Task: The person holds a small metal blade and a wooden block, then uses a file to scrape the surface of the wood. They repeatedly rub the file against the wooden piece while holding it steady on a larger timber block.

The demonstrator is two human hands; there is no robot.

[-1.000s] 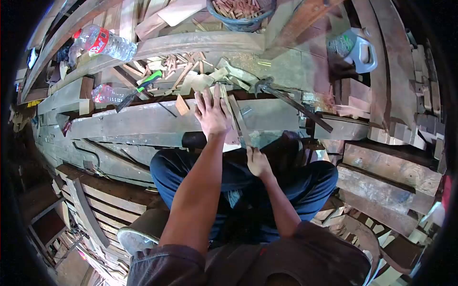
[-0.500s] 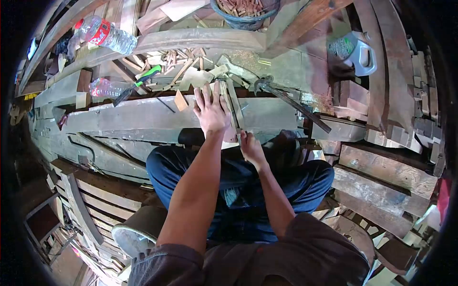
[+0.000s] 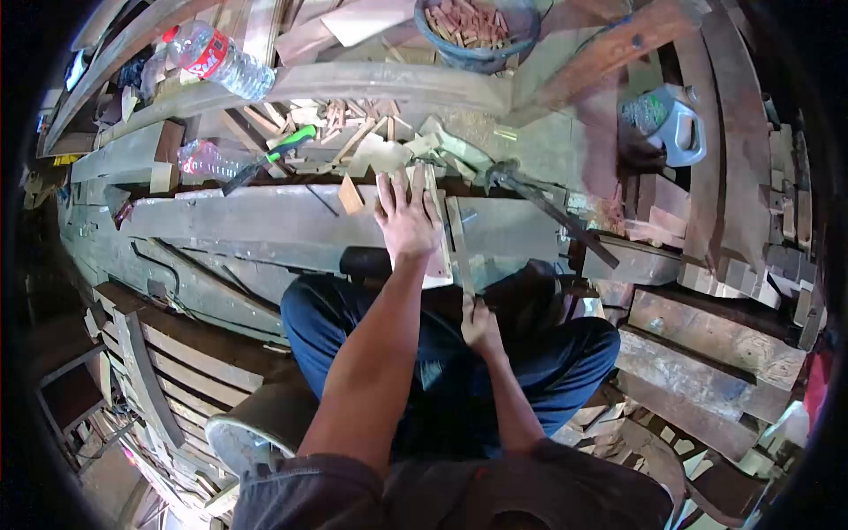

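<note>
My left hand (image 3: pixel 410 221) lies flat, fingers spread, on a pale wooden board (image 3: pixel 439 265) that rests across a thick beam (image 3: pixel 291 212). Along the board's right side runs a long, narrow, flat strip-like tool (image 3: pixel 458 243), its far end over the beam. My right hand (image 3: pixel 480 327) is closed around its near end, above my lap. Whether the strip is a file or a saw blade, I cannot make out. A small wood wedge (image 3: pixel 351 195) sits left of the board.
A hammer (image 3: pixel 548 208) lies right of the board. To the left are a green-handled tool (image 3: pixel 287 146) and plastic bottles (image 3: pixel 221 62). Wood offcuts (image 3: pixel 353 124) lie behind the beam, with a bucket of wood pieces (image 3: pixel 477 53) farther back. A jug (image 3: pixel 680 132) stands at right.
My right hand has drawn the strip back toward my body. My left hand stays flat on the board. The whole view has shifted slightly.
</note>
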